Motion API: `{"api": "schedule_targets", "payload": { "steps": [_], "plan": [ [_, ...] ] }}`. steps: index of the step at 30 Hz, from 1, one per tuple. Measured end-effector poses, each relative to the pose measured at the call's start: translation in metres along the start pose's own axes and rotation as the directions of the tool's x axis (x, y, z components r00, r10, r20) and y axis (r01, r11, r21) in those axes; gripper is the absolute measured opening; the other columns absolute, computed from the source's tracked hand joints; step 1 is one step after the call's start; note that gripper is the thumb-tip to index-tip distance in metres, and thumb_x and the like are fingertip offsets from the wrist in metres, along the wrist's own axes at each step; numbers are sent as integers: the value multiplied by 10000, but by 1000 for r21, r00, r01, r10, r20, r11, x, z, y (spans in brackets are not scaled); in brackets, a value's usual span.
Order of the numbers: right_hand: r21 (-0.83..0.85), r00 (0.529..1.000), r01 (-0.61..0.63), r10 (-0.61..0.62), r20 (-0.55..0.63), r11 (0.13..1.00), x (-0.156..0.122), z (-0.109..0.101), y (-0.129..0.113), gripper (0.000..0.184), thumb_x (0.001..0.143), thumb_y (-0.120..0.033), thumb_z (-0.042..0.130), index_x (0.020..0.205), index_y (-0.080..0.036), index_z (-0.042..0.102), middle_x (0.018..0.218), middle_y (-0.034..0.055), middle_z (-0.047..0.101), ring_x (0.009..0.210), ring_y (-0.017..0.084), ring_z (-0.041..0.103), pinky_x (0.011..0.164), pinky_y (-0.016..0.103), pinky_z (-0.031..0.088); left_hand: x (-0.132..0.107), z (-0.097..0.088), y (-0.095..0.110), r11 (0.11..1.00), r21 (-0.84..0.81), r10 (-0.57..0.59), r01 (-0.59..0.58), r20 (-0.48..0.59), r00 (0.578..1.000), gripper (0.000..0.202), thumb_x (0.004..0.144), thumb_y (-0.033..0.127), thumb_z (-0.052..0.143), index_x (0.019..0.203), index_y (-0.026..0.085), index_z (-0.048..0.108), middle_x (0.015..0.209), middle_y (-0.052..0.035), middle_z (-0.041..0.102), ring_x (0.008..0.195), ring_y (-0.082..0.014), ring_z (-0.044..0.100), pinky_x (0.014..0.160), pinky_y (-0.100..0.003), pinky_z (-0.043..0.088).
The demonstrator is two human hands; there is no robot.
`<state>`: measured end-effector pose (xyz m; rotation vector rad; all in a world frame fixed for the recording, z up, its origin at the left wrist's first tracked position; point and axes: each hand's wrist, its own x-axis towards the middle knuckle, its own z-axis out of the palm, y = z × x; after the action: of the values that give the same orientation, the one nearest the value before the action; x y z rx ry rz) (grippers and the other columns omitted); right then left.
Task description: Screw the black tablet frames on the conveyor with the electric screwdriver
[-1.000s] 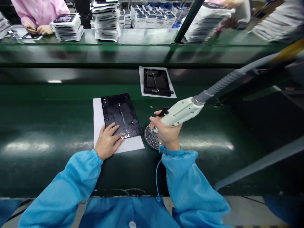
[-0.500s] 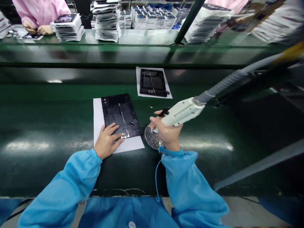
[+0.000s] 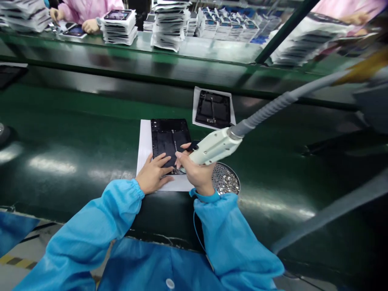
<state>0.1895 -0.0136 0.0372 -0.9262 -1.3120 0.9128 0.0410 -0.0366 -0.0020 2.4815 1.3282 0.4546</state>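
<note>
My right hand (image 3: 198, 171) is wrapped round a pale green electric screwdriver (image 3: 214, 147) with a grey ribbed hose. Its tip, hidden by my fingers, is over the lower right part of a black tablet housing (image 3: 165, 139). My left hand (image 3: 154, 173) lies flat with fingers spread on the housing's lower left part and the white sheet (image 3: 144, 139) under it. Just right of my right hand, partly covered by it, is a round perforated metal dish (image 3: 226, 180) with many small shiny pieces that look like screws.
Farther back lies another tablet housing (image 3: 213, 108) on a white sheet. A dark panel (image 3: 10, 74) sits at the far left. A raised shelf (image 3: 145, 58) runs behind, with stacks of sheets and panels (image 3: 169, 26). Across it, a person in pink (image 3: 91, 10) works. The hose (image 3: 273, 107) crosses the right side.
My right hand has moved the screwdriver left, from over the metal dish to the lower right of the tablet housing. My left hand stays on the housing. The camera view has turned left.
</note>
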Motion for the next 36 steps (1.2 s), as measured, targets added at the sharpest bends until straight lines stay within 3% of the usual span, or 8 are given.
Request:
{"api": "schedule_targets", "payload": {
  "steps": [7, 24, 36],
  "plan": [
    [-51, 998, -18, 21, 60, 999, -5, 1, 13, 207, 774, -259, 673, 916, -195, 537, 509, -68, 570, 419, 144, 552, 480, 306, 527, 2, 0, 5, 1000, 3, -8, 8, 26, 1000, 322, 904, 388, 595, 1168, 220, 673, 1418, -133, 499, 1367, -353, 375, 1074, -644, 273],
    [-112, 985, 36, -16, 173, 993, -7, -8, 10, 179, 808, -238, 660, 934, -207, 537, 543, -72, 577, 465, 140, 584, 544, 298, 537, 4, -4, 10, 1000, -17, -23, 24, 78, 997, 317, 913, 369, 590, 1185, 222, 659, 1414, -122, 501, 1380, -345, 357, 1092, -662, 246],
    [-111, 983, 38, -18, 181, 993, -7, -11, 13, 285, 835, -400, 697, 920, -196, 517, 538, -63, 574, 478, 147, 587, 563, 310, 529, 4, -2, 10, 1000, -16, -16, 17, 73, 997, 348, 914, 374, 585, 1215, 209, 644, 1415, -131, 497, 1375, -351, 362, 1093, -645, 247]
  ]
}}
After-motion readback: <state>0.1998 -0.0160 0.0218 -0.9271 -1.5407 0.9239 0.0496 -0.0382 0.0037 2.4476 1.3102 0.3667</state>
